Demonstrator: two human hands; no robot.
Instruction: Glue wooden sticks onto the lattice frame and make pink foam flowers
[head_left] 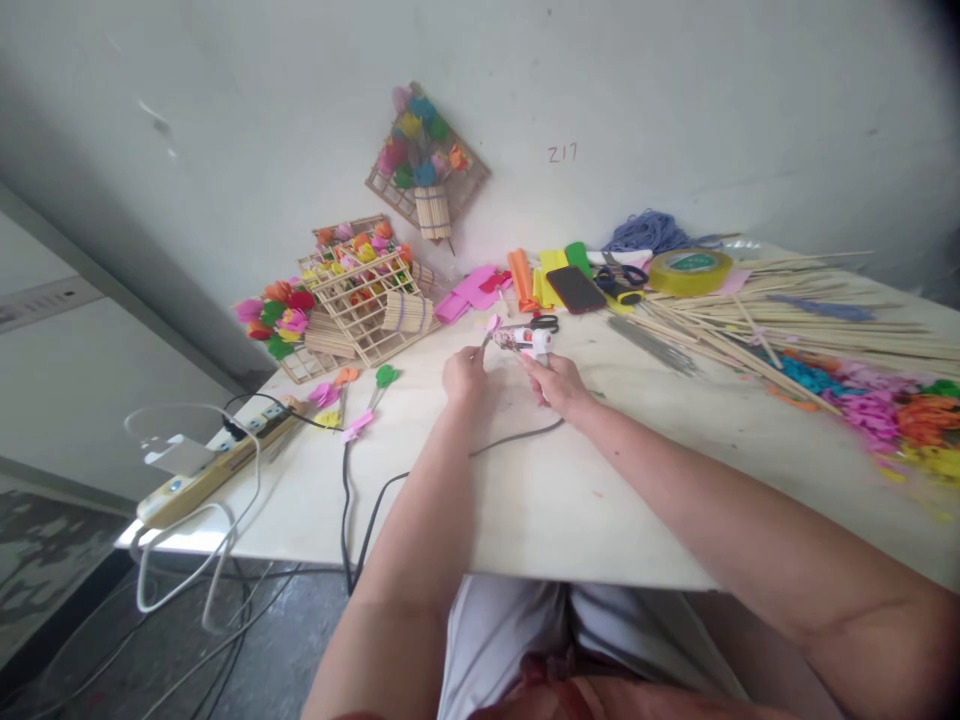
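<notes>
My right hand (553, 382) is closed round the handle of a white hot glue gun (534, 342), its nozzle pointing left. Between the fingers of my left hand (464, 376) is a thin stem with a small pink paper petal (493, 323) at its top. The glue gun's tip is close to this stemmed petal; whether they touch I cannot tell. Just behind the gun lie black-handled scissors (544, 323). To the left of my left hand rest a green paper flower (386, 376) on a stem and a few pink and yellow pieces.
Flower-filled stick lattices (367, 300) lean at the back left; another lattice (427, 165) hangs on the wall. A power strip (225, 465) with cables sits at the left edge. Rightward are a phone (575, 290), tape roll (690, 272), bamboo sticks (720, 345) and coloured petals (874, 415).
</notes>
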